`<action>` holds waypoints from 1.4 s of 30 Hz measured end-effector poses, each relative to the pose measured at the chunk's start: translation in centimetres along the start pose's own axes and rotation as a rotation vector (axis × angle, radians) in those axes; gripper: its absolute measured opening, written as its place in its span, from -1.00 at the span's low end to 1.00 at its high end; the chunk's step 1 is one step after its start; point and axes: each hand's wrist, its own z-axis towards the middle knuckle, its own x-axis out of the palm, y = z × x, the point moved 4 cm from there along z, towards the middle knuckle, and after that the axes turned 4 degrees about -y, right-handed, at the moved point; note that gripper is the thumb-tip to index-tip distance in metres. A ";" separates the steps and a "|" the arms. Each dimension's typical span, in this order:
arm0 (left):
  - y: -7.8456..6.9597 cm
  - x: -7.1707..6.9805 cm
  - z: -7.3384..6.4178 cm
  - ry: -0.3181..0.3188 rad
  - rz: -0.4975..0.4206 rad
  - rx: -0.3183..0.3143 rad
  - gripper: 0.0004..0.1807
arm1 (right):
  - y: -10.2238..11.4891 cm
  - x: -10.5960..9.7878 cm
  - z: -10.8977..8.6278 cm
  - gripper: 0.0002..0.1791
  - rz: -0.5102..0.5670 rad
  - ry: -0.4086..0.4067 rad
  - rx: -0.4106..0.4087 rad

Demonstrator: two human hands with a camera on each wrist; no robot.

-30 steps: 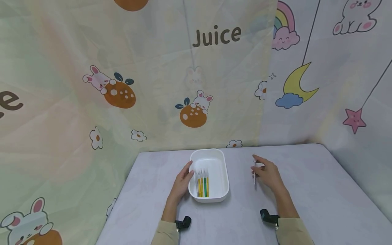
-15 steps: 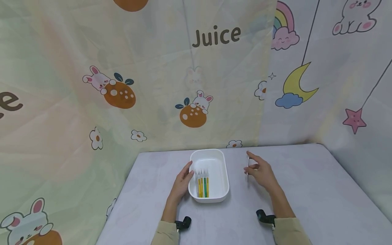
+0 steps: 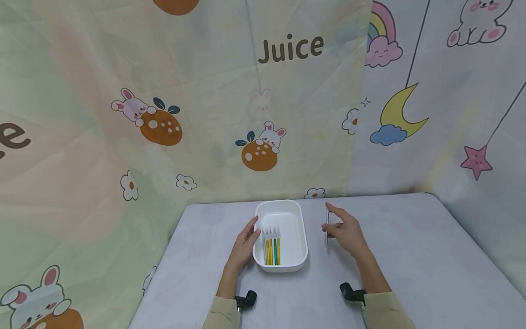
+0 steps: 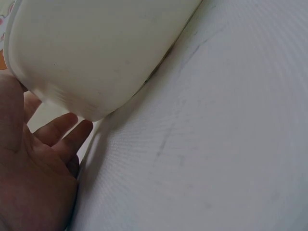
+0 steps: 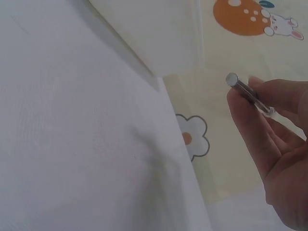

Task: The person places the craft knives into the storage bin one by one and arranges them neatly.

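A white plastic tray (image 3: 293, 246) stands on the table. Inside it, along its left side, several slim sticks (image 3: 272, 251) with yellow or green shafts and pale, clear-looking tips lie in a row. My left hand (image 3: 242, 246) holds the tray's left side, thumb at the rim and fingers against the outer wall (image 4: 96, 53). To the right of the tray, my right hand (image 3: 347, 230) pinches a slim silver stick (image 5: 250, 93) between thumb and fingers, above the table. The stick's round, flat end faces the right wrist camera; its exact kind cannot be told.
The pale table (image 3: 312, 297) ends at the back against a printed cloth wall (image 3: 213, 151) with rabbits and oranges. Another printed cloth (image 3: 472, 114) hangs at the right. A dark wrist device (image 3: 352, 292) sits on each forearm.
My right hand has moved left, closer to the tray, with the silver stick still pinched. The left hand and the tray have stayed in place.
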 end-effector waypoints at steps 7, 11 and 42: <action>0.0 0.0 0.0 -0.001 0.001 -0.008 -0.48 | 0.3 0.8 -0.1 -0.13 0.042 0.018 -0.020; 0.0 0.0 0.0 0.001 -0.001 -0.001 -0.48 | 0.6 1.3 -0.2 -0.14 0.054 0.023 -0.033; 0.1 0.1 0.1 0.002 -0.020 0.002 -0.49 | 2.9 6.6 -0.9 -0.16 0.079 0.012 -0.039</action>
